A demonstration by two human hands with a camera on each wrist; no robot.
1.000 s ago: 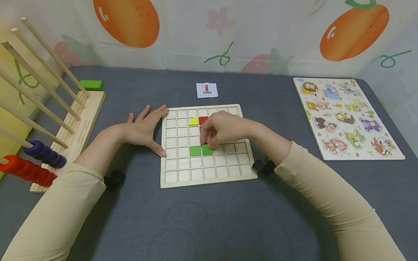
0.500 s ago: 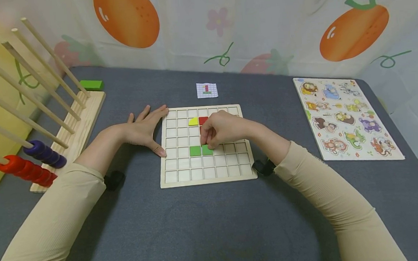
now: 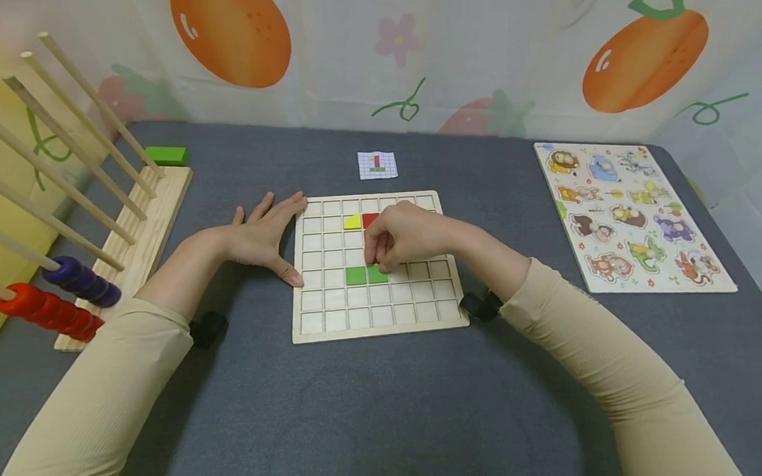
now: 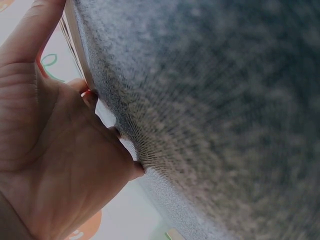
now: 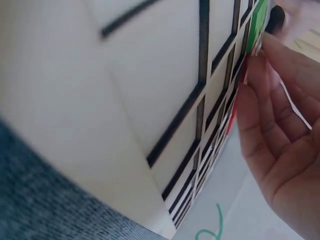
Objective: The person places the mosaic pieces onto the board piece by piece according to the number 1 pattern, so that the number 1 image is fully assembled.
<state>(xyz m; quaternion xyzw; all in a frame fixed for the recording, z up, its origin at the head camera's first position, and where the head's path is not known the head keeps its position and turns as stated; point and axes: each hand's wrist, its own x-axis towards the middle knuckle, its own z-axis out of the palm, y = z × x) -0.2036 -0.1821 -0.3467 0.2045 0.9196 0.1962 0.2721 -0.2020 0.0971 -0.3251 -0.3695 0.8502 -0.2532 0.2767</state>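
Note:
A wooden grid board (image 3: 381,332) lies on the table with shallow square cells. My left hand (image 3: 258,235) rests at its left edge, fingers spread, with thumb (image 4: 37,30) and index finger touching the frame. Fingers curled, my right hand (image 3: 410,232) is over the middle of the grid, its fingertips pinching a red square tile (image 5: 245,70) at a cell, mostly hidden by the fingers. Above it, another red tile (image 3: 369,219) sits beside a yellow rounded tile (image 3: 352,222). Just below are two green tiles (image 3: 355,275), side by side.
Behind the board lies a small paper card (image 3: 377,164) with a coloured grid pattern. On the left stands a wooden peg rack (image 3: 136,240) with red and blue beads, a green block (image 3: 167,155) behind it. An animal puzzle board (image 3: 631,213) lies on the right.

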